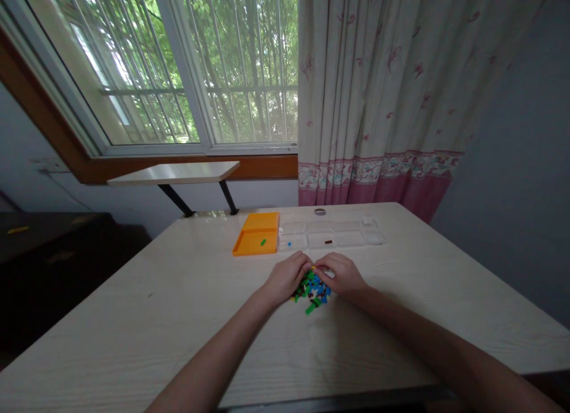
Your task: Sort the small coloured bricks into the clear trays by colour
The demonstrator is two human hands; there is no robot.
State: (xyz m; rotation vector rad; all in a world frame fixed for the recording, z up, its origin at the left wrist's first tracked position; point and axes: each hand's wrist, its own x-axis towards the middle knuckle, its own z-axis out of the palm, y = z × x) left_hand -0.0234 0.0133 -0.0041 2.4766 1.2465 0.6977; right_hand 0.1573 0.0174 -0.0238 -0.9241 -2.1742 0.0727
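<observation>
A heap of small toy bricks [315,287], in green, blue and dark brown, lies on the table in front of me. My left hand [290,275] curls around the heap's left side with its fingers closed. On the right, my right hand [339,273] has thumb and fingers drawn together at the heap's far edge. Both sets of fingertips nearly meet over a tiny yellow piece [313,267]. Whether either hand grips it is too small to tell. A green brick [310,309] sticks out at the near edge of the heap.
Beyond my hands lies an opened orange case [255,245] with a green piece [263,242] in it. Beside it is a clear compartment tray [351,239] holding a blue piece [289,244] and a brown piece [328,242]. A raised shelf [178,172] stands at the table's back left.
</observation>
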